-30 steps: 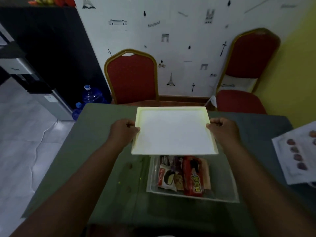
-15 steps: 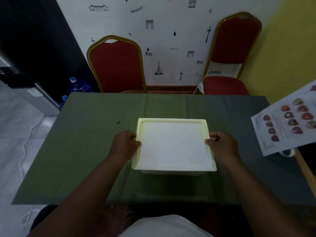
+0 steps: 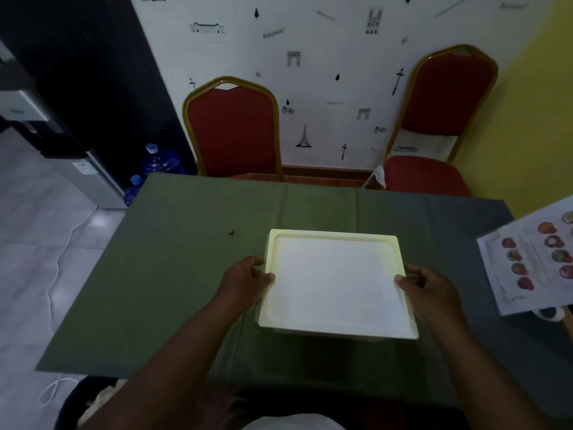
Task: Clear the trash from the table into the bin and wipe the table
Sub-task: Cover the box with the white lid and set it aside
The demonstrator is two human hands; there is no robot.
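While my left hand (image 3: 245,279) and right hand (image 3: 424,285) clasp opposite side edges of lid (image 3: 335,283), lid covers bin (image 3: 313,334) on green table (image 3: 186,274), near my edge; small crumb (image 3: 230,232) lies apart, far left; printed sheet (image 3: 533,262) overhangs right side, partly cut off; red chairs (image 3: 232,128) beyond; bin contents hidden, only strip of wall showing; lid cream-white, rimmed, plain.

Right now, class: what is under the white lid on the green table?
Under the white lid, held at its sides by the left hand and right hand, only a strip of a clear container shows. Its contents are covered.
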